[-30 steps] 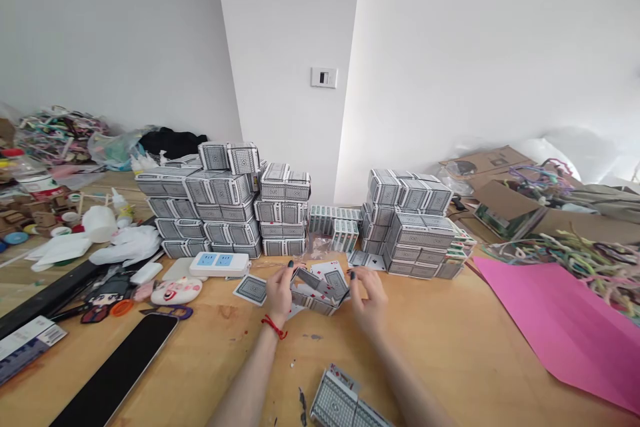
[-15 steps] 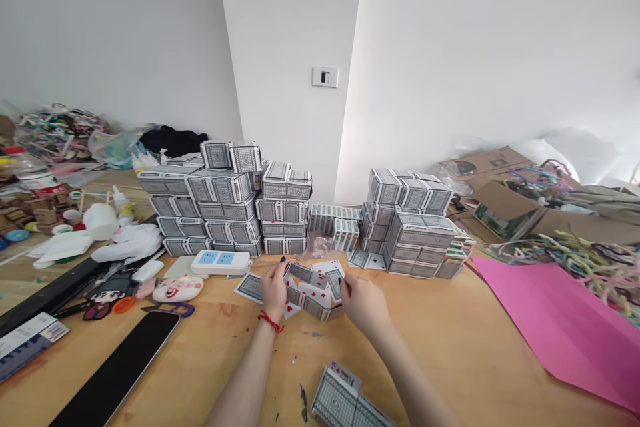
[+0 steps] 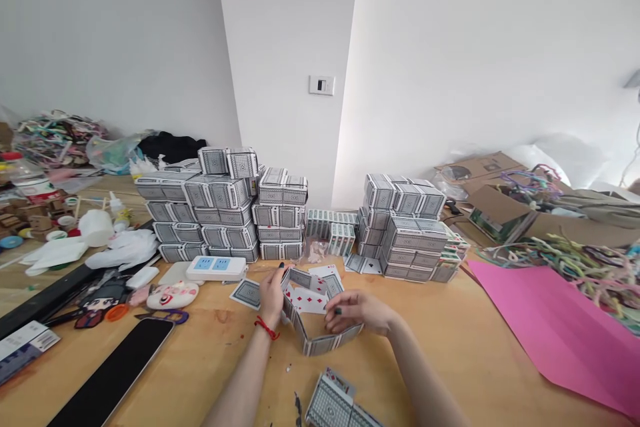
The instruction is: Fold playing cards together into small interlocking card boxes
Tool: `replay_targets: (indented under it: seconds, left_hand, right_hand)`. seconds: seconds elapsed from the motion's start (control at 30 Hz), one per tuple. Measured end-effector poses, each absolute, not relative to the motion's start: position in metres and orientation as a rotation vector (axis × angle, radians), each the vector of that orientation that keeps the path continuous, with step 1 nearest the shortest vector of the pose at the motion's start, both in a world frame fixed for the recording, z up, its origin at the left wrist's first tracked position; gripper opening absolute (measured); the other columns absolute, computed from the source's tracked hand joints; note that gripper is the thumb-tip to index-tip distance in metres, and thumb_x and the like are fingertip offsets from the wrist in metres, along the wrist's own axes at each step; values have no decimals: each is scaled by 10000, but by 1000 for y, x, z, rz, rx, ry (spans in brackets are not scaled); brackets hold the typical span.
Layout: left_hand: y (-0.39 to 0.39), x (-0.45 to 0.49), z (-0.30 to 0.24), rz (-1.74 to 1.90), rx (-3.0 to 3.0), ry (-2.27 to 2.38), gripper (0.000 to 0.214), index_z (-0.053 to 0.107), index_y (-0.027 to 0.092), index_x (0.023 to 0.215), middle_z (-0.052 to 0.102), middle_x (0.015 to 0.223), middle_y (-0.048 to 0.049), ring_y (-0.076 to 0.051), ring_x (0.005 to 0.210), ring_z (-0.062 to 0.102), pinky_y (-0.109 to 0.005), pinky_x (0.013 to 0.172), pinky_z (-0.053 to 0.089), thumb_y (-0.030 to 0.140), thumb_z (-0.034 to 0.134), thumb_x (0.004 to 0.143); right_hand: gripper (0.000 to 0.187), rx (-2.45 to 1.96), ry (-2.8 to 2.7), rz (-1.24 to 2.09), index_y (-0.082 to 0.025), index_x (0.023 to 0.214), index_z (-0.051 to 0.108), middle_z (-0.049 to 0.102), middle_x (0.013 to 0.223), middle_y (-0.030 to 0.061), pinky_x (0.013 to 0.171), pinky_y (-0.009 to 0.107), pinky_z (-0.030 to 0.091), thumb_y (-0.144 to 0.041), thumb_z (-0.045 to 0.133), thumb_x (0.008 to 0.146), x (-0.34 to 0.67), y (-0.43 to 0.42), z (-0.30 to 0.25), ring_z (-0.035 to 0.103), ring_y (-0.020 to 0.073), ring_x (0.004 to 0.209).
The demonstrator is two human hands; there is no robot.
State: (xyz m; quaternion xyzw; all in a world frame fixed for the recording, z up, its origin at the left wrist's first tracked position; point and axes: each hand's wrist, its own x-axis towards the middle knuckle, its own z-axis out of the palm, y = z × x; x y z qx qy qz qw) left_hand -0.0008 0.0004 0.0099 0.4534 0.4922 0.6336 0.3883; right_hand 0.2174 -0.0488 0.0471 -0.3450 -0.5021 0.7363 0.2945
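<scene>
A strip of folded playing cards (image 3: 325,345) forms an angular, wall-like loop on the table, its near corner pointing toward me. My left hand (image 3: 273,295) is closed around the loop's left side. Along its right wall, my right hand (image 3: 359,313) has curled fingers reaching inside, gripping the strip; the exact contact is partly hidden. Loose cards with red diamonds (image 3: 306,299) lie face up inside and behind the loop. A face-down card (image 3: 247,293) rests left of my left hand. Nearest me sits a folded-card block (image 3: 333,403) with a king card on it.
Stacked card blocks (image 3: 220,213) stand at the back left, more blocks (image 3: 415,247) at the back right. A power strip (image 3: 217,268), scissors (image 3: 173,317) and a phone (image 3: 113,373) lie leftward. Pink paper (image 3: 545,333) and a cardboard box (image 3: 505,213) are rightward.
The card loop has opened wider, its near corner coming toward me. My right hand has moved from the loop's far right to its near right wall. My left hand keeps its hold.
</scene>
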Motion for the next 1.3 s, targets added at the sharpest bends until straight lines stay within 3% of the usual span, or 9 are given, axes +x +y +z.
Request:
replay_targets:
  seconds: [0.13, 0.3, 0.47, 0.7, 0.9, 1.1, 1.17, 1.23, 1.3]
  left_hand:
    - [1, 1, 5, 1527, 1203, 1214, 282, 682, 157, 726, 692, 832, -70, -211, 845, 613, -310, 798, 441, 304, 443, 699]
    - [2, -2, 1, 1512, 1243, 1218, 300, 676, 164, 775, 684, 895, -71, -219, 897, 601, -327, 831, 433, 272, 409, 691]
    - [-1, -2, 5, 1510, 1265, 1220, 295, 680, 169, 772, 686, 886, -68, -225, 888, 602, -340, 838, 429, 247, 417, 663]
    - [-9, 7, 20, 1489, 1193, 1178, 257, 681, 166, 687, 693, 817, -68, -219, 815, 616, -313, 766, 454, 272, 448, 656]
    - [-6, 16, 10, 1454, 1012, 1104, 334, 618, 139, 534, 646, 576, -56, -169, 567, 596, -267, 565, 458, 385, 455, 690]
    - [-9, 18, 9, 1376, 1146, 1031, 259, 649, 144, 655, 679, 738, -60, -183, 718, 622, -282, 698, 470, 346, 494, 704]
    - [-12, 18, 13, 1340, 1196, 988, 264, 658, 148, 716, 683, 803, -65, -195, 787, 621, -295, 745, 463, 344, 482, 719]
    - [-15, 19, 18, 1287, 1259, 935, 281, 665, 150, 790, 679, 885, -72, -207, 867, 607, -307, 796, 446, 343, 471, 728]
    - [-17, 19, 23, 1227, 1315, 906, 294, 668, 150, 842, 668, 950, -77, -217, 917, 591, -313, 824, 432, 338, 475, 725]
  right_hand:
    - [419, -745, -1414, 2067, -123, 893, 636, 655, 920, 113, 735, 346, 473, -336, 735, 546, 204, -52, 38, 622, 209, 859]
    - [353, -868, -1314, 1685, -134, 802, 630, 648, 684, 31, 622, 317, 496, -381, 712, 564, 179, -43, 12, 617, 145, 589]
    - [323, -1023, -1356, 1196, -162, 862, 600, 592, 639, 5, 575, 297, 500, -410, 625, 657, 170, -39, -2, 580, 142, 571]
    - [285, -1095, -1411, 621, -212, 1008, 565, 520, 1022, 90, 699, 325, 525, -329, 525, 752, 172, -43, -1, 562, 195, 880]
    - [347, -1172, -1343, 544, -219, 1093, 476, 446, 1073, 90, 627, 299, 534, -269, 518, 751, 166, -41, -9, 560, 153, 768]
    - [463, -1233, -1330, 482, -214, 1152, 450, 386, 1195, 126, 584, 307, 511, -244, 555, 701, 175, -37, -12, 510, 108, 601]
    - [480, -1284, -1290, 458, -203, 1157, 454, 448, 1142, 122, 581, 313, 497, -271, 562, 694, 180, -36, -11, 505, 114, 574]
    - [424, -1340, -1259, 509, -181, 1096, 501, 564, 910, 76, 561, 306, 480, -316, 559, 699, 184, -36, -11, 511, 133, 545]
    - [327, -1373, -1256, 597, -172, 966, 564, 570, 661, 18, 522, 282, 456, -372, 548, 707, 187, -36, -10, 513, 151, 520]
